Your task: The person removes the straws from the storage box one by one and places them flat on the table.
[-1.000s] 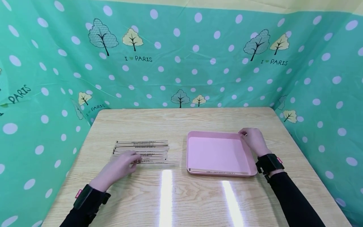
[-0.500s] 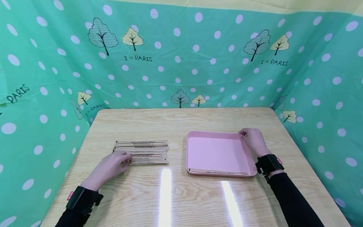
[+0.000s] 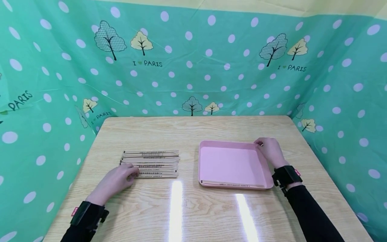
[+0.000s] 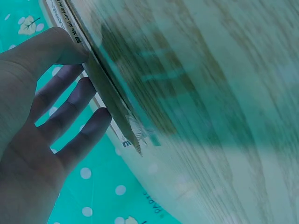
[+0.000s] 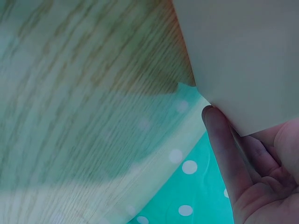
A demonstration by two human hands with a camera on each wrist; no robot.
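Observation:
Several thin paper-wrapped straws (image 3: 160, 160) with printed text lie side by side on the left of the table. At the near edge of that row my left hand (image 3: 113, 183) pinches the left part of the nearest wrapped straw (image 3: 158, 176); the left wrist view has the thumb on one side of the straw (image 4: 110, 91) and fingers on the other. A shallow pink tray (image 3: 231, 163) sits to the right, with one wrapped straw (image 3: 232, 184) along its near inner wall. My right hand (image 3: 269, 151) grips the tray's far right corner between thumb and fingers.
The wooden table (image 3: 145, 208) carries two bright light reflections in front. A green dotted curtain (image 3: 193, 67) hangs behind the table and along both sides.
My left hand has moved left and slightly nearer, and the nearest straw has shifted left until its right end lies about level with the others. My right hand stays on the tray corner.

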